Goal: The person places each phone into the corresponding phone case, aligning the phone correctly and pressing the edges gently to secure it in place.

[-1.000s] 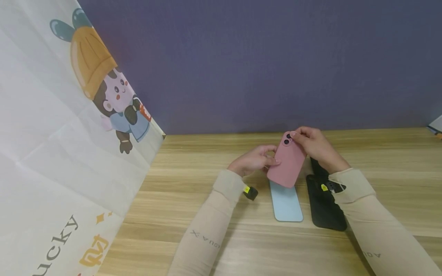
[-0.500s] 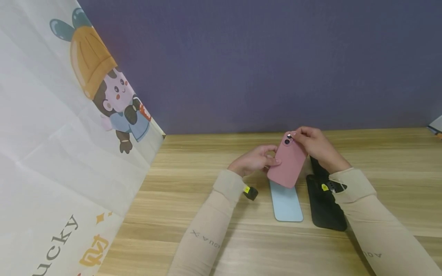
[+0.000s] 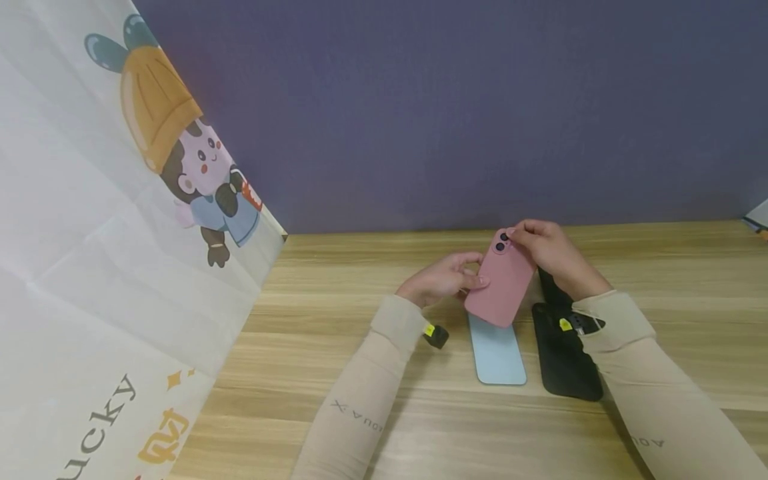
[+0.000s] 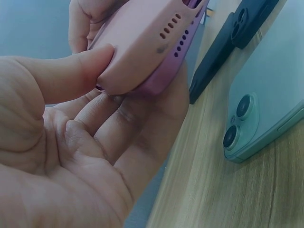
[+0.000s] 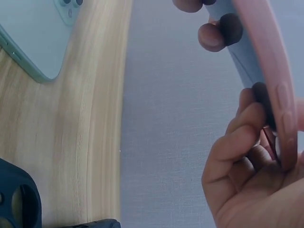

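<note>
A pink phone case (image 3: pixel 501 287) is tilted above the table, camera side facing me. In the left wrist view, the edge of a purple phone (image 4: pixel 166 71) with a row of speaker holes juts out beneath the case's own holed edge. My left hand (image 3: pixel 444 277) grips the lower left side, thumb on the case's back and fingers behind. My right hand (image 3: pixel 555 257) pinches the top right corner beside the camera lenses. In the right wrist view, its curled fingers (image 5: pixel 237 152) lie along the phone's front side. Beneath lies a pale blue-green phone (image 3: pixel 498 353), back up.
A black phone case (image 3: pixel 564 373) lies right of the pale phone, partly under the right wrist. Another dark case (image 3: pixel 552 290) sits behind it, half hidden. The wooden table (image 3: pixel 336 320) meets a dark blue wall (image 3: pixel 456 113); a printed white sheet (image 3: pixel 78 200) borders the left.
The pink case's upper right edge shifts very slightly to the right. Both hands keep the same hold, and the things on the table stay put.
</note>
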{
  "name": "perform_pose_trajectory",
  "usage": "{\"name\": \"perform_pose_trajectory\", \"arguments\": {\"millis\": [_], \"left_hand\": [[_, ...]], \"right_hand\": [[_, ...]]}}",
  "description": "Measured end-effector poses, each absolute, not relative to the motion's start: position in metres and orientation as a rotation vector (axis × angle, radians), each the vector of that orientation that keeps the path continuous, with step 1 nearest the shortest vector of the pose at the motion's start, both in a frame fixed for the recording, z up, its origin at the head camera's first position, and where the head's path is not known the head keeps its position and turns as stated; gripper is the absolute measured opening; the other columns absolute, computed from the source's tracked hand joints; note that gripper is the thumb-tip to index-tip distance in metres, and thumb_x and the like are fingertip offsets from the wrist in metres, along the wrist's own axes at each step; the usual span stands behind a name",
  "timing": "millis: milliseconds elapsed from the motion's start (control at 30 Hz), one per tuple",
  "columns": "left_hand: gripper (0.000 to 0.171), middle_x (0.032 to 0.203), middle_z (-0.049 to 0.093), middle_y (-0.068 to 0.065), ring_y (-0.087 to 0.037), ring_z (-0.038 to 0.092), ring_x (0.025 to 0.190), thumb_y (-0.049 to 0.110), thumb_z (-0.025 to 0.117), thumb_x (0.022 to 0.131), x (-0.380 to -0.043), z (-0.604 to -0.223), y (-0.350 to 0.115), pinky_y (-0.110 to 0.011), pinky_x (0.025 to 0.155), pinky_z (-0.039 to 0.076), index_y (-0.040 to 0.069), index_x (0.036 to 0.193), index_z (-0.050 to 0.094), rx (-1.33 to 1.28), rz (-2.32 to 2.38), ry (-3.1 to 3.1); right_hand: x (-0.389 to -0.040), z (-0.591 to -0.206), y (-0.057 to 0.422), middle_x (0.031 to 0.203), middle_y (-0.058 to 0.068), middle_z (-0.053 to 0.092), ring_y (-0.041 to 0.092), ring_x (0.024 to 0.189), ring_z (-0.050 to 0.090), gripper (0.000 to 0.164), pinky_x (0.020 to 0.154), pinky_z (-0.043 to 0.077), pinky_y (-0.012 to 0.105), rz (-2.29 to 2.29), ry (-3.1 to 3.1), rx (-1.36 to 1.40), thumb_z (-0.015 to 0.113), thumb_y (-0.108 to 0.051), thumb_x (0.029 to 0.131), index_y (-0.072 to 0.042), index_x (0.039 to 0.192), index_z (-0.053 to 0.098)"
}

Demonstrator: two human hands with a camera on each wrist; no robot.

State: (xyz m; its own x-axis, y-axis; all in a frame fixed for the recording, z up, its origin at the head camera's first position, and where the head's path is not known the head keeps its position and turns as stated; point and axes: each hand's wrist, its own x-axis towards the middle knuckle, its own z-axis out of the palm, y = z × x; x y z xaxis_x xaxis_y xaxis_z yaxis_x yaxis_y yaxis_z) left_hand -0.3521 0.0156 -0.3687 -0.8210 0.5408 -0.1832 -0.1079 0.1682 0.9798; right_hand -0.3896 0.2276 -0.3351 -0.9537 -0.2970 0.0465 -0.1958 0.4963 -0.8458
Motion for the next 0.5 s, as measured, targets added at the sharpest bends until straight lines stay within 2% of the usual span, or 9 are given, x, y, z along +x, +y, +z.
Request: {"name": "perform_pose_trajectory", "arguments": {"millis": [200,500], "left_hand": [[0.029,0.101,0.073,-0.013,-0.018,0.07,0.082,0.011,0.055,0.097,-0.3518,-0.3695,0.016,-0.041,0.082,0.056,0.018,0.125,0.055,0.387,1.693,1.957],[0.036,0.104,0.073,-0.013,-0.016,0.069,0.083,0.01,0.055,0.097,-0.3512,-0.3694,0.0163,-0.038,0.08,0.055,0.019,0.132,0.052,0.381,1.696,1.947]], "right_hand": [[-0.3895,-0.3346,0.2283,0.085,-0.001,0.054,0.018,0.079,0.048,0.041,0.06,0.041,0.032,-1.467,2.609,-0.43,0.044,-0.042,0.101,-0.003,0.1,0.059],[-0.3877,-0.3333,0.2275,0.088,-0.006,0.056,0.022,0.092,0.047,0.039,0.076,0.038,0.034,-1.518,2.584,-0.42,0.046,-0.037,0.1,-0.001,0.097,0.061]]}}
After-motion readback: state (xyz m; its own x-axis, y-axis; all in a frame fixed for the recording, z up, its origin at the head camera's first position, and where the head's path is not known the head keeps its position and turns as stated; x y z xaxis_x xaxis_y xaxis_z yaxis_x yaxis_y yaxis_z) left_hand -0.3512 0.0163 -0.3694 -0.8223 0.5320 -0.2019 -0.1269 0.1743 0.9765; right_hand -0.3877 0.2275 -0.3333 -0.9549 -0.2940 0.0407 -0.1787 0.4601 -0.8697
